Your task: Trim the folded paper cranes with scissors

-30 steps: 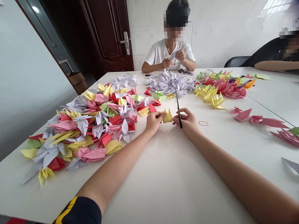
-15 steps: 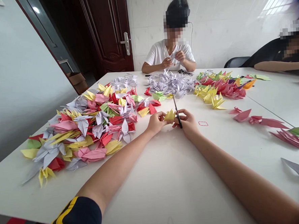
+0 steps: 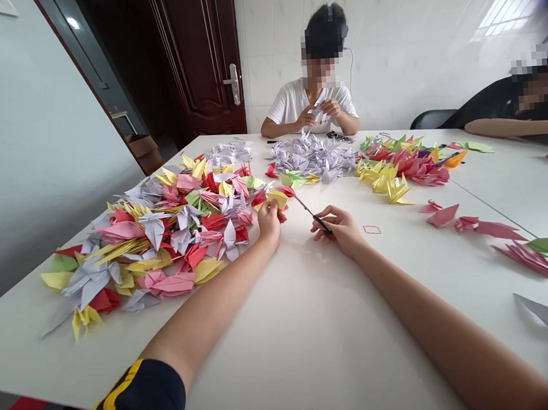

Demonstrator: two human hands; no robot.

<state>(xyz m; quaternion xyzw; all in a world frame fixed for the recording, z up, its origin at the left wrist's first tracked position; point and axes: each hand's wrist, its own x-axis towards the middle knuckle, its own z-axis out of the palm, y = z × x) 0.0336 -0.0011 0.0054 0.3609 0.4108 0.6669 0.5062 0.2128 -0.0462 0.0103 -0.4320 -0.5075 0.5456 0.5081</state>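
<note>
My left hand (image 3: 269, 225) is at the right edge of a mixed pile of folded paper cranes (image 3: 155, 231). Its fingers are closed on a yellow folded paper piece (image 3: 279, 197), with red paper peeking out beside the fingertips. To its right, my right hand (image 3: 338, 229) grips a thin tool with a black handle (image 3: 322, 224) and a slim metal shaft. The shaft slants up and left toward a red folded piece (image 3: 287, 191). Whether the tool is tweezers or something else, I cannot tell.
White cranes (image 3: 320, 154) lie across the table's middle, with yellow cranes (image 3: 384, 178) and red ones (image 3: 420, 165) to their right. Pink folded pieces (image 3: 493, 227) trail along the right. Opposite sits a person in a white shirt (image 3: 290, 102); another person's arm (image 3: 515, 127) rests at far right.
My left hand has moved left, away from my right hand, to the pile's edge. The tool has swung from nearly upright to slanting left. The yellow crane between my hands is gone from there.
</note>
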